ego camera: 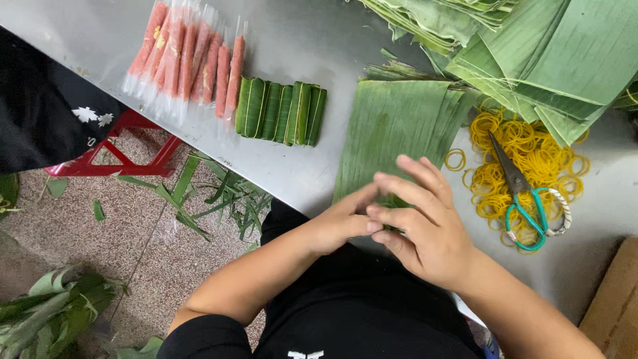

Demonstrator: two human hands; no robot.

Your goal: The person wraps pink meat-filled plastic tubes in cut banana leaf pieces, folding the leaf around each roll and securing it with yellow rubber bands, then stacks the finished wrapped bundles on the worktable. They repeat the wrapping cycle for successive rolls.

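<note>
My left hand [342, 225] and my right hand [428, 229] meet at the near edge of the steel table [299, 40]. Their fingers close together around a small green leaf roll [393, 201], which is mostly hidden by the fingers. Just beyond the hands lies a flat stack of cut green leaf pieces [392, 119]. Several finished leaf-wrapped rolls [282, 113] lie side by side to the left. Further left lies a row of pink sausages in clear plastic [186, 60].
A heap of yellow rubber bands [531, 156] lies right of the hands, with teal-handled scissors [525, 203] on it. Large leaves [545, 53] are piled at the far right. A cardboard box [615, 306] is at the lower right. A red stool [126, 159] and leaf scraps [219, 199] are on the floor.
</note>
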